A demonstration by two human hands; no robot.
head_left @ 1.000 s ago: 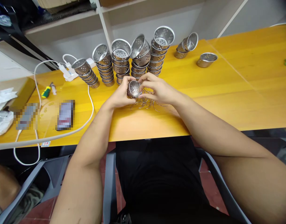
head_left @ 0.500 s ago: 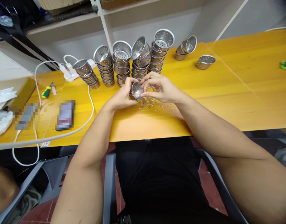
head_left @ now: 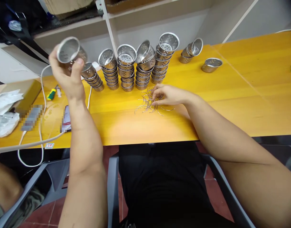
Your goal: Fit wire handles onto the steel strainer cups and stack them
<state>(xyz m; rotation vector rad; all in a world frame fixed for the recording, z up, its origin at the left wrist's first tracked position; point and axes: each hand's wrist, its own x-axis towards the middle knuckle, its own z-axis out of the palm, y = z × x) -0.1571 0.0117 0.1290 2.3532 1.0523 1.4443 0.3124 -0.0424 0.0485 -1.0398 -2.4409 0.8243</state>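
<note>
Nearest us are the black clothing on our lap and the grey chair around it, with another person's knee off to the left. Beyond the lap runs the near edge of the yellow table. At its left end we see a small label, a white cable and a phone, partly covered by our left forearm.

Farther in, our right hand is over a loose tangle of thin wires, fingers curled and thumb close to them; we cannot tell whether it pinches one. The wires lie spread on the table in front of the stacks.

Our left hand is raised to the left, wrapped firmly around a perforated metal cup, thumb against its side. The cup is blurred, off the table, its mouth tilted towards us, and in our view it partly overlaps the leftmost of five stacks of similar cups. Left of that hand's wrist lies a screwdriver.

Right of the stacks we see a smaller pile with a tipped cup on top, then a single upright bowl. Behind everything is a shelf, carrying a black bag and a box.
</note>
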